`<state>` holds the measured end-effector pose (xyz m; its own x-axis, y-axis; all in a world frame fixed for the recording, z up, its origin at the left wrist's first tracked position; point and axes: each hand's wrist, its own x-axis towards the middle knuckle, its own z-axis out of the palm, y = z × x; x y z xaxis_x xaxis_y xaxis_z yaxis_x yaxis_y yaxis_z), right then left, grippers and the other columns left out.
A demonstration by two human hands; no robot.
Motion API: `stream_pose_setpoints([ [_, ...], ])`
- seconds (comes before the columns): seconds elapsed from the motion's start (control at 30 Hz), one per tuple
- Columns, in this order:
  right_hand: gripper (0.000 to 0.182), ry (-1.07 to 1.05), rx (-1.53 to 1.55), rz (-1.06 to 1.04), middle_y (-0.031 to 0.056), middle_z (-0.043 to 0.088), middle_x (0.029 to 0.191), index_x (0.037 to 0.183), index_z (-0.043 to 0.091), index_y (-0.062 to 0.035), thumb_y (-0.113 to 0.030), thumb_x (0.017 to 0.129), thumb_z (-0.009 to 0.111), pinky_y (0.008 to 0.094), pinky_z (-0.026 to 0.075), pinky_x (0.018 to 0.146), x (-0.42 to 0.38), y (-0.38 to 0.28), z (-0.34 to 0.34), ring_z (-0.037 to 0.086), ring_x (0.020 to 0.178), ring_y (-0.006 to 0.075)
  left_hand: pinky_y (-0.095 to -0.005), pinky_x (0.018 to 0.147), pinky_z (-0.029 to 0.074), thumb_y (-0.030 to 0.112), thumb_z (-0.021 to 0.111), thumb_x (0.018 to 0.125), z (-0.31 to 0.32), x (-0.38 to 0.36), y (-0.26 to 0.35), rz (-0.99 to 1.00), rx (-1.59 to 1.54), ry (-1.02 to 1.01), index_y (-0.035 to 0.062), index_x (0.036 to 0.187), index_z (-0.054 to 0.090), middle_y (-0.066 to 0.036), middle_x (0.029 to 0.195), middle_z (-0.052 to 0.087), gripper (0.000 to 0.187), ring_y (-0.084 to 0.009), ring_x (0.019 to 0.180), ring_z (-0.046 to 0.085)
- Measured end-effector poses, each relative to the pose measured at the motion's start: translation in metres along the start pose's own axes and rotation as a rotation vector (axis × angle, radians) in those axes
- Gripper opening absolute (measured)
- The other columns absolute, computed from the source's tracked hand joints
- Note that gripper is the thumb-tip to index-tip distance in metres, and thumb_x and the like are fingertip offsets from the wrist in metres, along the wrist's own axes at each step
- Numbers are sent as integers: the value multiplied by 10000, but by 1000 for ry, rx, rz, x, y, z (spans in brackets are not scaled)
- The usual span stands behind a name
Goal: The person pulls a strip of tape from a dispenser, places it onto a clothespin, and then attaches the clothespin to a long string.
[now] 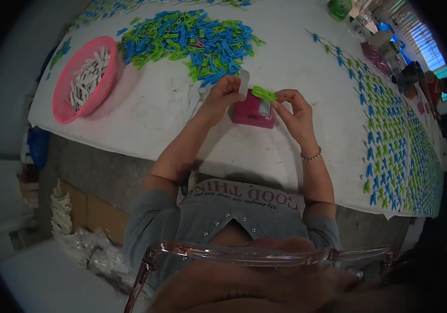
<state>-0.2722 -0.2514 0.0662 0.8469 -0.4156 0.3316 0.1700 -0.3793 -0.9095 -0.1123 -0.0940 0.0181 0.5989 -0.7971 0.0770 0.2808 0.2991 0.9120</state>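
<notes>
My left hand [222,97] is closed on a small whitish strip [244,82], which stands upright between thumb and fingers. My right hand [297,116] pinches a bright green clip [263,94] by its right end. Both hands are over a pink box [253,116] on the white table, and the clip hangs just above the box's top edge. A grey-white patch shows on the box's right part. Beyond my hands lies a big pile of blue and green clips [181,39].
A pink basin [107,87] of whitish strips stands at the left on the white table [145,104]. Rows of blue and green clips [385,141] cover the right side. A green container [340,8], bottles and bags stand at the back right.
</notes>
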Motion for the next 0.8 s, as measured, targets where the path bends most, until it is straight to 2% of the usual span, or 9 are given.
stream_pose_setpoints([
  [0.07, 237, -11, 23, 40, 32, 653, 895, 1020, 603, -21, -58, 807, 702, 231, 489, 749, 2, -1, 5, 600, 845, 88, -252, 848, 430, -36, 609, 798, 0, 0, 1, 3, -10, 3, 71, 1101, 502, -6, 996, 567, 339, -100, 924, 528],
  [0.17, 226, 20, 14, -26, 27, 649, 889, 1008, 605, -23, -60, 808, 704, 215, 483, 726, 4, 0, 9, 588, 831, 81, -240, 828, 423, -26, 626, 789, 1, -1, 4, -3, -18, -9, 78, 1100, 502, 10, 982, 553, 350, -82, 894, 511],
  [0.27, 231, 21, 25, -3, 25, 646, 889, 1003, 608, -23, -67, 802, 712, 223, 477, 744, 4, -3, 11, 577, 836, 83, -228, 807, 414, -11, 640, 782, 4, -4, 7, -4, -9, -21, 85, 1101, 505, 22, 964, 541, 360, -68, 867, 494],
  [0.37, 240, -47, -24, -6, 31, 604, 979, 1026, 569, -6, -7, 816, 687, 243, 454, 832, 4, -2, 9, 558, 928, 108, -222, 799, 408, 0, 648, 777, 5, -5, 4, -1, -7, -28, 90, 1100, 507, 28, 952, 531, 363, -61, 861, 485],
  [0.57, 255, -62, -60, -40, 34, 600, 953, 1032, 568, -7, -8, 809, 692, 238, 469, 793, 6, -3, 9, 553, 922, 107, -222, 805, 408, -2, 646, 779, 2, -5, 2, -8, -6, -43, 94, 1103, 506, 23, 948, 529, 367, -61, 875, 484],
  [0.63, 249, -24, 24, -1, 23, 634, 908, 999, 595, -25, -89, 794, 720, 238, 452, 797, 6, -3, 11, 557, 854, 96, -224, 808, 411, -3, 642, 785, 3, -5, 4, -13, 9, -61, 94, 1110, 502, 18, 951, 531, 367, -63, 878, 486],
  [0.73, 245, -19, 69, 70, 19, 633, 898, 1012, 587, -33, -83, 804, 707, 235, 449, 773, 6, 3, 10, 551, 843, 91, -225, 805, 411, 3, 640, 801, 9, -4, 4, -32, 36, -83, 90, 1143, 490, 10, 970, 538, 383, -68, 875, 485],
  [0.77, 191, 4, -3, -67, 16, 632, 882, 979, 605, -33, -106, 824, 693, 232, 445, 743, 9, 1, 5, 545, 820, 85, -225, 803, 412, 13, 640, 813, 9, -3, 2, 18, 78, -52, 86, 1165, 481, 7, 981, 542, 393, -71, 867, 485],
  [0.8, 191, 48, -28, -64, 16, 632, 882, 979, 605, -33, -106, 824, 693, 232, 445, 743, 14, 5, -3, 545, 820, 85, -226, 801, 412, 22, 640, 824, 8, -1, 0, 72, 120, -20, 81, 1186, 472, 4, 991, 546, 403, -74, 859, 486],
])
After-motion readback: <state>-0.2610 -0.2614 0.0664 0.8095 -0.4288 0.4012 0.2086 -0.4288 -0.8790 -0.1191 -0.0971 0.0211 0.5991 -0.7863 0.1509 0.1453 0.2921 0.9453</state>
